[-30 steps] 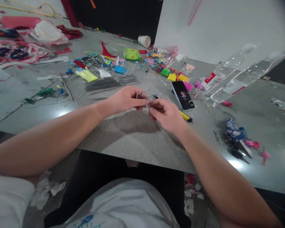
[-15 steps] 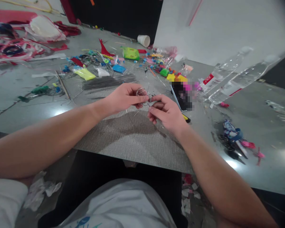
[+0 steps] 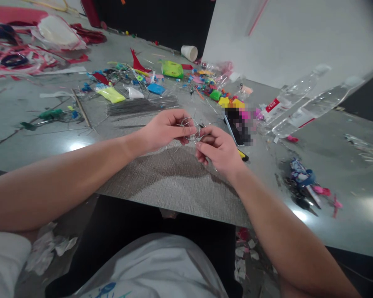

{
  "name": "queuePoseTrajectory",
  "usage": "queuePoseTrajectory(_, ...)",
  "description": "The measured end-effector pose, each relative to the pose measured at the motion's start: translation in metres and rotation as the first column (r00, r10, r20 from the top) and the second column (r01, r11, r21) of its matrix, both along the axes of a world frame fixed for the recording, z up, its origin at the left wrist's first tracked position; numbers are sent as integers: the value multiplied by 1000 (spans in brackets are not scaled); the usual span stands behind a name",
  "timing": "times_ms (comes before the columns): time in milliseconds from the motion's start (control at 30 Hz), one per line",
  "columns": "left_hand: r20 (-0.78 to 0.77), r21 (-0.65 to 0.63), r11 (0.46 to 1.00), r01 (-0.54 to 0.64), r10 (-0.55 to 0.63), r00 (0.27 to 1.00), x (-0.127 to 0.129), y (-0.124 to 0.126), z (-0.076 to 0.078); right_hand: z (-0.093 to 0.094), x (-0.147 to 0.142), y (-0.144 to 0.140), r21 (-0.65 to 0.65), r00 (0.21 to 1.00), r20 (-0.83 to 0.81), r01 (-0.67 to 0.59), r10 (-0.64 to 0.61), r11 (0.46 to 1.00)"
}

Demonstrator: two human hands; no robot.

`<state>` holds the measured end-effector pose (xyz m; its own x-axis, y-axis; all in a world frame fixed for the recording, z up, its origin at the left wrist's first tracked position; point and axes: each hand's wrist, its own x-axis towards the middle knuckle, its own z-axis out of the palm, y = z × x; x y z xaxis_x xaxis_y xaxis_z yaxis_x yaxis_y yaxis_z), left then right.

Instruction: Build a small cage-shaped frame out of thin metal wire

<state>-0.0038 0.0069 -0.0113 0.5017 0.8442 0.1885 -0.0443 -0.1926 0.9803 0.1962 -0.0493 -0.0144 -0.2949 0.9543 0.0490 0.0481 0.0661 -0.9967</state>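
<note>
Between my two hands is a small ring of thin silvery wire (image 3: 193, 135), with loose wire ends sticking out below and to the left. My left hand (image 3: 170, 127) pinches the ring between thumb and fingers from the left. From the right, my right hand (image 3: 216, 145) has thumb and forefinger closed at the ring's lower right edge, on the wire. Part of the ring is hidden behind my fingers. Both hands are just above a grey textured mat (image 3: 170, 182) at the table's near edge.
Behind my left hand lies a bundle of straight dark wires (image 3: 136, 107). A phone (image 3: 236, 126) and a yellow-black tool (image 3: 243, 155) lie right of my right hand. Two clear bottles (image 3: 317, 107) stand beyond. Coloured clay packets, such as a yellow one (image 3: 112, 95), lie farther back.
Both hands stay on the wire ring, with only a slight shift of the fingers. The whole view has moved a little.
</note>
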Motion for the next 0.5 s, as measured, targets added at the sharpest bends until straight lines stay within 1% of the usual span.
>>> queuePoseTrajectory(100, -13, 1, 1000, 12, -12, 1000, 0, -1, 1, -1, 0, 1, -3, 999, -40, -31, 30, 1000)
queuePoseTrajectory(200, -47, 14, 999, 43, -42, 998, 0, -4, 4, -3, -1, 2, -55, 992, -116, -58, 52, 997)
queuePoseTrajectory(267, -66, 25, 999, 48, -46, 997, 0, -5, 7, -3, -2, 2, -82, 988, -149, -56, 44, 995)
queuePoseTrajectory(400, -77, 54, 998, 14, -10, 997, 0, -9, 10, -2, -4, 1, -60, 993, -118, -19, 12, 998)
queuePoseTrajectory(500, -97, 53, 998, -14, 19, 995, 2, -10, 10, -1, -2, 2, -30, 997, -82, -19, 17, 999)
